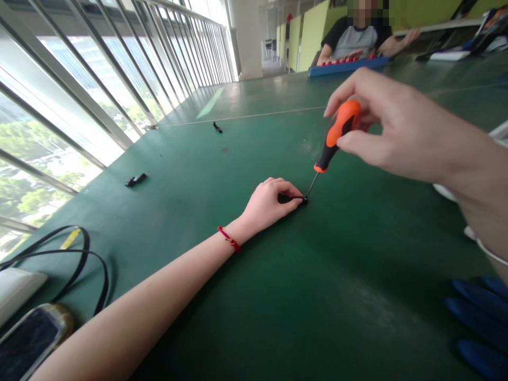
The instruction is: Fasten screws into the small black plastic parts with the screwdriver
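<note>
My right hand grips an orange and black screwdriver by its handle, with thumb and fingers closed round it. The screwdriver leans, its thin metal shaft pointing down and to the left. Its tip meets a small black part on the green table. My left hand rests on the table and pinches that part between thumb and fingertips. Most of the part is hidden by the fingers, so its kind cannot be made out. A red cord bracelet circles my left wrist.
Small black pieces lie on the table's left half. A phone, a white box and a black cable are at lower left; a blue glove at lower right. Behind a blue rack sits another person. Railings line the left.
</note>
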Available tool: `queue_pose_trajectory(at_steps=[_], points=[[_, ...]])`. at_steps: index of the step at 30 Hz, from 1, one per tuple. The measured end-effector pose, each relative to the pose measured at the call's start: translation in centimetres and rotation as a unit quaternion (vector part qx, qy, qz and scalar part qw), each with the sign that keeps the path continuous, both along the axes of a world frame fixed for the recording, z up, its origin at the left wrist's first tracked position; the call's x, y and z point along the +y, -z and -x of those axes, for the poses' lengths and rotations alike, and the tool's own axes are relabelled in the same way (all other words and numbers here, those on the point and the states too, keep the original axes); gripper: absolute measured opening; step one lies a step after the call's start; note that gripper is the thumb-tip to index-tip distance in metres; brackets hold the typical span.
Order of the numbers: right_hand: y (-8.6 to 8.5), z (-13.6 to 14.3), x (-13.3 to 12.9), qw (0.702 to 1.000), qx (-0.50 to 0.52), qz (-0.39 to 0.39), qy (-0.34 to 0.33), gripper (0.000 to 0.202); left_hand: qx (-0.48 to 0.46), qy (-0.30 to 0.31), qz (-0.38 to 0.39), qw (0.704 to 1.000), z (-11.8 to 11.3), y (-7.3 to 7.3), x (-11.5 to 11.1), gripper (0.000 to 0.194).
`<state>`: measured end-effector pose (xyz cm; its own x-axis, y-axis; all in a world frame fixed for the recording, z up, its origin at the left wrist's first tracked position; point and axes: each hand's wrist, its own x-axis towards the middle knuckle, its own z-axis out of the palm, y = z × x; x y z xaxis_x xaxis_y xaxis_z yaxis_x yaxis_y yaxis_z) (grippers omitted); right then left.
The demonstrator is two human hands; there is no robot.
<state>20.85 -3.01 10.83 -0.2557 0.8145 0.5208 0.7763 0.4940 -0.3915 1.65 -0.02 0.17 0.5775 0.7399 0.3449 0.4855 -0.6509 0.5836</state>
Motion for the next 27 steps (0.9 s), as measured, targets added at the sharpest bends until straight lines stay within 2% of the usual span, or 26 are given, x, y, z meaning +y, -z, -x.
queue_pose_trajectory(at_steps=[2,4,5,7,8,14,16,18,20,22,23,25,27], points=[[0.0,0.2,-0.2,1.000,-0.009,-0.006,0.017,0.013,0.003,-0.001,0.003,1.000,0.0,0.0,0.0,0.013],[-0.1,0.4,-0.5,0.999,-0.012,-0.027,0.043,0.025,0.004,0.000,0.004,1.000,0.0,-0.1,0.0,0.013],[-0.1,0.5,-0.7,0.998,-0.012,-0.038,0.047,0.025,0.004,0.000,0.004,1.000,0.0,-0.1,0.0,0.013],[-0.2,0.5,-0.9,0.998,-0.025,-0.040,0.041,0.011,0.003,0.001,0.002,1.000,0.0,0.0,0.0,0.013],[-0.3,0.5,-0.9,0.998,-0.036,-0.034,0.037,0.011,0.002,0.003,0.001,1.000,0.0,0.0,0.0,0.013],[-0.7,0.2,-1.1,0.995,-0.063,-0.026,0.069,0.025,-0.002,0.004,-0.004,1.000,0.0,0.1,0.1,0.013],[-0.8,0.3,-1.2,0.995,-0.071,-0.020,0.065,0.011,0.000,0.002,-0.002,1.000,0.0,0.1,0.0,0.013],[-1.0,0.3,-1.2,0.995,-0.080,-0.016,0.065,0.019,0.002,0.001,-0.002,1.000,-0.1,0.0,0.0,0.013],[-1.0,0.3,-1.2,0.994,-0.083,-0.009,0.073,0.016,0.001,0.002,-0.003,1.000,-0.1,0.0,0.0,0.012],[-1.0,0.1,-1.1,0.994,-0.080,0.001,0.078,0.028,0.001,0.002,-0.004,1.000,-0.1,0.0,0.0,0.012],[-0.9,0.0,-0.9,0.994,-0.076,0.003,0.079,0.028,0.002,0.001,-0.004,1.000,-0.1,0.0,0.0,0.012],[-0.7,-0.2,-0.7,0.995,-0.066,-0.005,0.073,0.014,0.003,0.000,-0.003,1.000,0.0,0.1,0.1,0.013],[-0.5,-0.3,-0.5,0.996,-0.059,-0.016,0.063,0.022,0.003,0.000,-0.003,1.000,0.0,0.1,0.1,0.013]])
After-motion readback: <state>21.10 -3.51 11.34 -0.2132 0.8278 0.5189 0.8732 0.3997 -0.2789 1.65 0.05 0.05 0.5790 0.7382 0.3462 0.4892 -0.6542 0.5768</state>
